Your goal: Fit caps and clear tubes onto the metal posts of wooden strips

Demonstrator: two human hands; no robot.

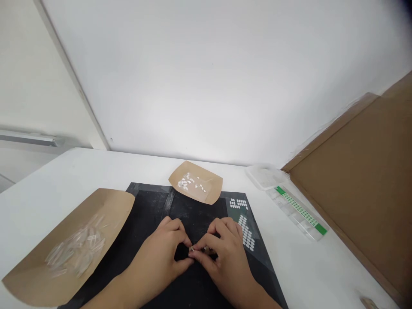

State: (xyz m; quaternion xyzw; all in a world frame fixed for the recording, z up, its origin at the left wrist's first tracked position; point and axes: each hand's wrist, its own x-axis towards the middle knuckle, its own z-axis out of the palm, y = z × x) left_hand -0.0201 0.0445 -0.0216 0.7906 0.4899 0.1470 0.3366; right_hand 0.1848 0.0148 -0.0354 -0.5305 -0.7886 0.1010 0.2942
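Note:
My right hand (227,249) is closed in a pinch, thumb and index fingertip on a tiny whitish piece (192,249), too small to name. From the other side, my left hand (164,249) curls in, its thumb and index tips meeting at the same spot; what they grip is mostly hidden. Both hands are low over the black mat (144,214). Beside the right hand, rows of small white oval stickers (246,234) lie on the mat's right part. A brown paper tray (206,195) with small white pieces (185,182) stands beyond the hands.
At left, a larger brown paper tray (112,199) holds a pile of clear plastic strips (79,249). A clear plastic case with a green-and-white strip (301,210) lies on the white table (309,266) at right. Brown cardboard (360,180) stands along the right side.

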